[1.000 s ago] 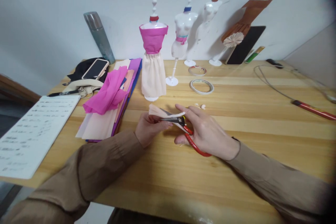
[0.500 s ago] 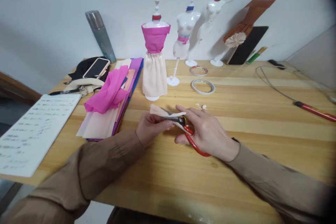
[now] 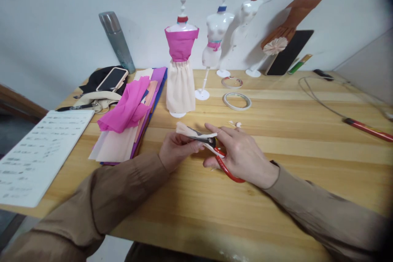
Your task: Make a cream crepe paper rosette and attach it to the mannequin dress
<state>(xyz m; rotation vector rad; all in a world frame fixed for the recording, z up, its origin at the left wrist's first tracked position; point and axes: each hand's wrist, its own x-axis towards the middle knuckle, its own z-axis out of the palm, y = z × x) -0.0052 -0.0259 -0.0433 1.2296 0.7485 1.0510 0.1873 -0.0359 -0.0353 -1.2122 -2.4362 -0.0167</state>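
Pinched in my left hand (image 3: 176, 150) is a folded piece of cream crepe paper (image 3: 183, 129). My right hand (image 3: 241, 151) grips a pair of scissors (image 3: 229, 172) with red handles. Their dark blades lie along the paper, pointing left; whether they are fully closed I cannot tell. Behind my hands stands a small white mannequin in a pink top (image 3: 181, 45) and a cream gathered skirt (image 3: 180, 88). Small paper scraps (image 3: 236, 124) lie just beyond my right hand.
Stacked coloured paper sheets (image 3: 116, 147) lie left, beside a written notebook (image 3: 39, 151), a phone (image 3: 112, 79) and a bottle (image 3: 118, 43). Two tape rolls (image 3: 237, 107) and more mannequins (image 3: 218, 28) stand behind. A red-handled tool with a cord (image 3: 368, 129) lies right.
Almost nothing differs. The scissors' handles and my right hand have shifted very slightly left, and the paper remains between the blades and my left fingers.
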